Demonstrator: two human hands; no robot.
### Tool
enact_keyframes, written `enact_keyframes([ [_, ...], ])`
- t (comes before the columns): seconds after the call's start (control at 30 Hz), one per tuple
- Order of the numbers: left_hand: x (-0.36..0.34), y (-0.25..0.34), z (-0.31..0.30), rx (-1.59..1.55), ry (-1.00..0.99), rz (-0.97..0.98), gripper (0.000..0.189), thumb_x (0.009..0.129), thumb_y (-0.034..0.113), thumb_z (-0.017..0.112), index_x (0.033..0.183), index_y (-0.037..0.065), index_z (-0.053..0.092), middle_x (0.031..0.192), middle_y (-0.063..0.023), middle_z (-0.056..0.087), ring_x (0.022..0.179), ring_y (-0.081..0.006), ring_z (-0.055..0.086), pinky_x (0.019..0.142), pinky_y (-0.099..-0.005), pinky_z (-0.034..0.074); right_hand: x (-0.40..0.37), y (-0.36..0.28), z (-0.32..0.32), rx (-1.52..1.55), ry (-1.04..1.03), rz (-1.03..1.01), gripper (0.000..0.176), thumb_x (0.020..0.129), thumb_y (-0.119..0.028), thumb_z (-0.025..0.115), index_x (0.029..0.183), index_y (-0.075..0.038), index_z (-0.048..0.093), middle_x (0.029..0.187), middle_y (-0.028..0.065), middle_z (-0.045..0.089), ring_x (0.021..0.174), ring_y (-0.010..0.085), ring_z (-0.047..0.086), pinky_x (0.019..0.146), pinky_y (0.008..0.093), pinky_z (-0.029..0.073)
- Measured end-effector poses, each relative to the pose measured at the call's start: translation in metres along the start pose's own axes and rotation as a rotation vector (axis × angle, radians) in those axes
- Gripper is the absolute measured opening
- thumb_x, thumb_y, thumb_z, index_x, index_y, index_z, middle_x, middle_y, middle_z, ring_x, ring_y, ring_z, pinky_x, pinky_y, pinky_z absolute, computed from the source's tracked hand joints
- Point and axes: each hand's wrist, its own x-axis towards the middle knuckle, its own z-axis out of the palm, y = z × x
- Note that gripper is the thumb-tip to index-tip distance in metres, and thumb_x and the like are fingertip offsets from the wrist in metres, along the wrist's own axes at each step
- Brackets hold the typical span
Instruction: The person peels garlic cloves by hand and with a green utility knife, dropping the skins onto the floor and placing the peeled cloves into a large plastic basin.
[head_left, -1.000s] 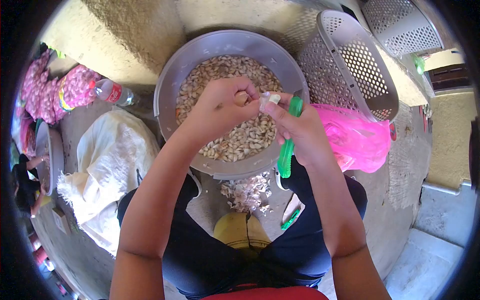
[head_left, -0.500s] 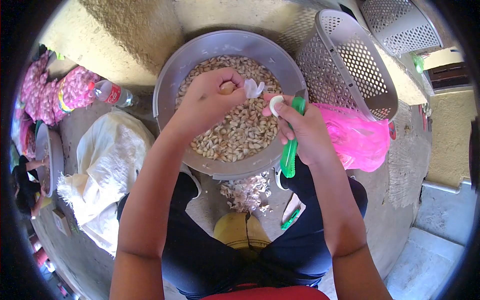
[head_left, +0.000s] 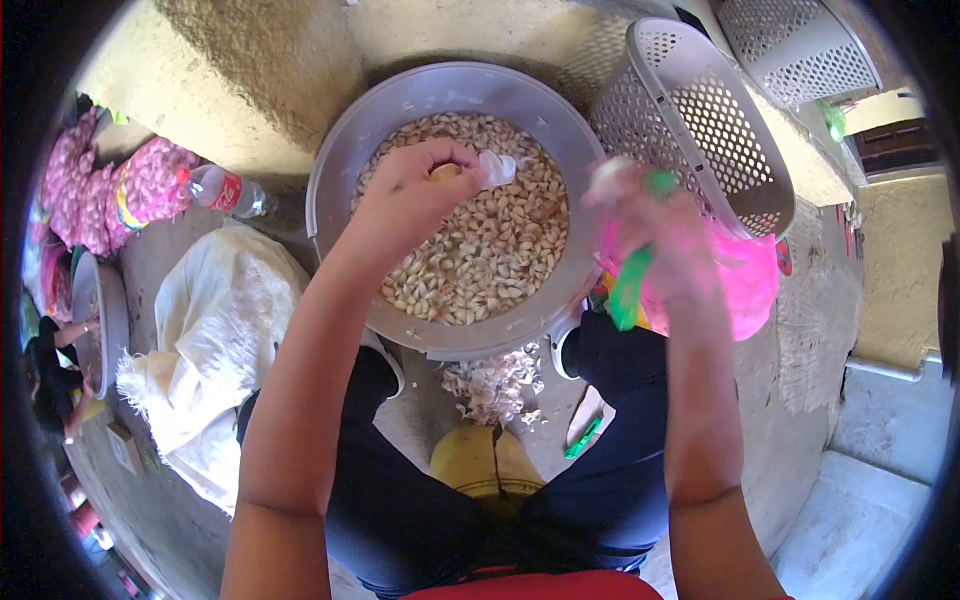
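Over a large grey basin [head_left: 455, 342] of unpeeled garlic cloves [head_left: 490, 255], my left hand [head_left: 415, 195] is closed on a yellowish, skin-covered piece, perhaps a clove. A thin white peel [head_left: 497, 170] sticks out beside its fingertips. My right hand [head_left: 665, 220] is smeared by motion at the basin's right rim, above a pink plastic bag [head_left: 745, 285]. It grips a green-handled knife [head_left: 630, 288], and a blurred whitish thing shows at its fingertips.
Perforated grey basket [head_left: 690, 130] at upper right; white sack [head_left: 215, 340] and bottle [head_left: 228, 190] at left. Garlic skins [head_left: 495, 385] and another green cutter [head_left: 582, 438] lie below the basin. Far left, a person [head_left: 55, 380] reaches into another basin [head_left: 112, 320]; pink net bags [head_left: 150, 180] are behind.
My right hand has moved right with the green knife, away from my left hand and over the basin rim and pink bag. My left hand has barely moved.
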Motion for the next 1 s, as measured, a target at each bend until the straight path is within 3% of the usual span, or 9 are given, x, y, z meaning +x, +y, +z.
enact_keyframes([
  [0.07, -0.002, 0.001, 0.001, 0.076, -0.014, 0.041, 0.017, 0.077, 0.022, 0.063, 0.082, 0.007, 0.059, 0.061, 0.0058, 0.044, 0.053, -0.0022, 0.037, 0.046, -0.0181, 0.029, 0.015, -0.016, -0.032, 0.434, 0.201, -0.155, 0.016, 0.079, -0.014, 0.054, 0.087, -0.002, 0.059, 0.08, 0.0065, 0.061, 0.046, 0.0041, 0.037, 0.043, 0.0191, 0.034],
  [0.17, -0.002, -0.001, 0.005, 0.118, -0.066, 0.106, 0.018, 0.076, 0.021, 0.064, 0.082, 0.005, 0.06, 0.065, 0.0048, 0.049, 0.059, -0.0021, 0.041, 0.051, -0.018, 0.033, 0.029, 0.004, -0.07, 0.703, 0.33, -0.092, 0.019, 0.08, -0.015, 0.054, 0.093, 0.0, 0.057, 0.085, 0.0087, 0.062, 0.046, 0.0032, 0.036, 0.043, 0.0188, 0.035],
  [0.33, -0.004, -0.001, 0.015, 0.034, -0.18, 0.236, 0.019, 0.076, 0.018, 0.065, 0.086, 0.003, 0.062, 0.074, 0.0027, 0.057, 0.069, -0.0041, 0.048, 0.063, -0.0191, 0.039, -0.002, -0.007, 0.017, 0.209, -0.158, 0.162, 0.024, 0.08, -0.022, 0.058, 0.094, -0.002, 0.056, 0.082, 0.0071, 0.062, 0.042, 0.0038, 0.035, 0.038, 0.02, 0.033],
  [0.43, -0.002, -0.007, 0.019, 0.056, -0.196, 0.228, 0.021, 0.075, 0.018, 0.065, 0.089, 0.003, 0.061, 0.08, 0.0004, 0.06, 0.072, -0.0054, 0.049, 0.065, -0.0202, 0.04, -0.005, 0.006, 0.032, 0.218, -0.325, 0.226, 0.024, 0.078, -0.02, 0.061, 0.093, -0.002, 0.056, 0.074, 0.0042, 0.061, 0.041, 0.0037, 0.035, 0.038, 0.019, 0.033],
  [0.63, -0.005, -0.006, 0.016, 0.008, -0.196, 0.129, 0.025, 0.077, 0.02, 0.063, 0.097, 0.005, 0.058, 0.076, 0.0031, 0.054, 0.066, -0.004, 0.047, 0.059, -0.0181, 0.039, -0.005, 0.01, 0.039, 0.262, -0.208, 0.195, 0.019, 0.077, -0.017, 0.062, 0.088, -0.002, 0.057, 0.066, 0.002, 0.059, 0.042, 0.0032, 0.036, 0.039, 0.0184, 0.032],
  [0.73, -0.006, 0.002, 0.009, -0.338, -0.152, -0.244, 0.024, 0.08, 0.024, 0.056, 0.096, 0.006, 0.056, 0.067, 0.0051, 0.044, 0.056, -0.0026, 0.04, 0.048, -0.0167, 0.032, -0.005, 0.009, 0.037, -0.068, -0.194, 0.152, 0.016, 0.076, -0.017, 0.063, 0.083, -0.003, 0.059, 0.066, 0.0041, 0.06, 0.046, 0.0076, 0.046, 0.042, 0.0234, 0.038],
  [0.83, 0.002, -0.005, 0.003, -0.594, -0.203, -0.351, 0.027, 0.081, 0.025, 0.047, 0.096, 0.005, 0.055, 0.064, 0.0044, 0.038, 0.05, -0.0036, 0.033, 0.042, -0.0174, 0.026, -0.014, 0.031, 0.044, -0.639, -0.37, -0.092, 0.021, 0.073, -0.022, 0.066, 0.082, -0.003, 0.061, 0.07, 0.0059, 0.06, 0.056, 0.0174, 0.055, 0.053, 0.0308, 0.044],
  [0.97, 0.001, -0.007, 0.001, -0.662, -0.301, -0.261, 0.031, 0.08, 0.021, 0.042, 0.102, 0.001, 0.053, 0.069, 0.0031, 0.042, 0.05, -0.0037, 0.034, 0.041, -0.0163, 0.027, -0.036, 0.072, 0.066, -1.119, -0.993, -0.044, 0.028, 0.071, -0.028, 0.061, 0.082, -0.002, 0.061, 0.073, 0.0181, 0.06, 0.068, 0.0314, 0.059, 0.065, 0.0393, 0.046],
  [1.0, 0.001, -0.007, 0.001, -0.659, -0.318, -0.255, 0.032, 0.08, 0.021, 0.041, 0.103, 0.001, 0.052, 0.069, 0.003, 0.042, 0.05, -0.0037, 0.033, 0.042, -0.0161, 0.027, -0.043, 0.075, 0.068, -1.169, -0.982, -0.054, 0.028, 0.072, -0.028, 0.06, 0.083, -0.002, 0.061, 0.073, 0.0188, 0.059, 0.069, 0.0326, 0.059, 0.065, 0.0401, 0.046],
])
